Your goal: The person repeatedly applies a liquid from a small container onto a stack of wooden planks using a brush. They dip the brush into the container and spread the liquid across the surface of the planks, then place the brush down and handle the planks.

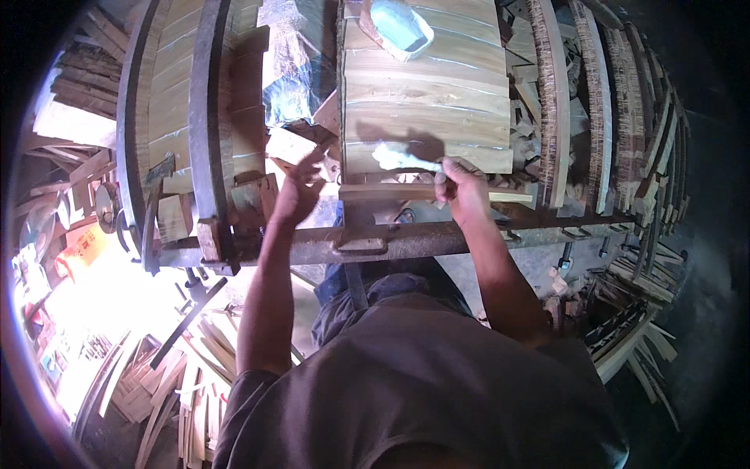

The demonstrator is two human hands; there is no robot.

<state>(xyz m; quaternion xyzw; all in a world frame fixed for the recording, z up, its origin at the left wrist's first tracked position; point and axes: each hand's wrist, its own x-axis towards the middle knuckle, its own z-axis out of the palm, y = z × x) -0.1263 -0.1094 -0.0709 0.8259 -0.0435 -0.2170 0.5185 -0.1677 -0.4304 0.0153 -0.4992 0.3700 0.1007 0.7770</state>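
Brush-like tool held over the near end of the board panel

Right hand (462,187): closed on the handle of a brush-like tool (397,155), thumb and fingers pinched together. The tool's head is coated white and points to the person's left, over the near end of the panel of pale boards (426,105), casting a shadow there.

Left hand (299,191): fingers parted and loosely bent, beside a pale wood block (289,145); contact with the block cannot be determined from where I stand.

At the panel's far end rests a tub (402,33) of pale bluish material. A metal bar (426,241) with handle-like loops runs across the near side, before the person. Loose wood strips (205,406) are heaped at lower left.

Markings: an orange item (84,248) at far left carries dark marks, too small and glare-washed to read.
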